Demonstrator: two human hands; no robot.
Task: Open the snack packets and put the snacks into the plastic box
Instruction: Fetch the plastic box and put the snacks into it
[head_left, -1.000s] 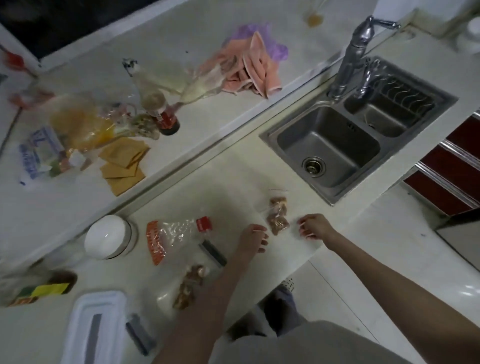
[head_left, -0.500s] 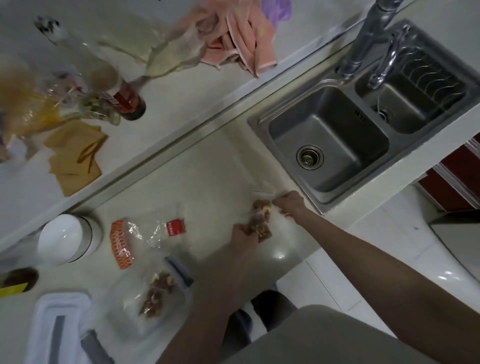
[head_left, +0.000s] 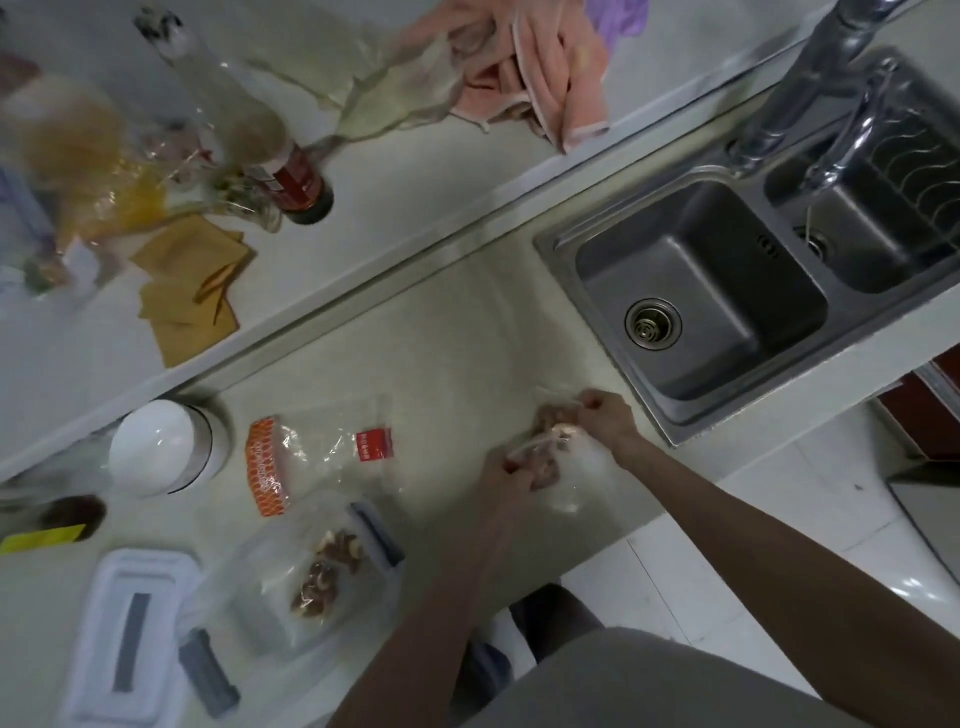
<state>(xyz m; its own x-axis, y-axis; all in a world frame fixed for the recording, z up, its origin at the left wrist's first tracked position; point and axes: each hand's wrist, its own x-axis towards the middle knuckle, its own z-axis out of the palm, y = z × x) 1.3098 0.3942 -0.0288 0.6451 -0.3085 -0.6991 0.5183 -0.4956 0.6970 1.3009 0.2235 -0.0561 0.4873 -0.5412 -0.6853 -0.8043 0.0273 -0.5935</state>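
A small clear snack packet (head_left: 550, 441) with brown snacks inside is held just above the counter, left of the sink. My left hand (head_left: 506, 475) pinches its lower left edge and my right hand (head_left: 608, 421) pinches its upper right edge. The clear plastic box (head_left: 275, 613) sits at the lower left with some brown snacks (head_left: 327, 571) in it. Its white lid (head_left: 130, 634) lies to the left of it. An emptied clear packet with an orange strip (head_left: 317, 452) lies flat between the box and the counter step.
A steel double sink (head_left: 701, 301) and tap (head_left: 810, 78) are on the right. A white bowl-like jar (head_left: 166, 447) stands at the left. On the raised ledge behind are a sauce bottle (head_left: 296, 182), brown paper squares (head_left: 192, 291), plastic bags and a pink cloth (head_left: 540, 78).
Both hands went from lying beside the small packet on the counter to gripping it at opposite edges and lifting it. The camera has tilted closer and downward.
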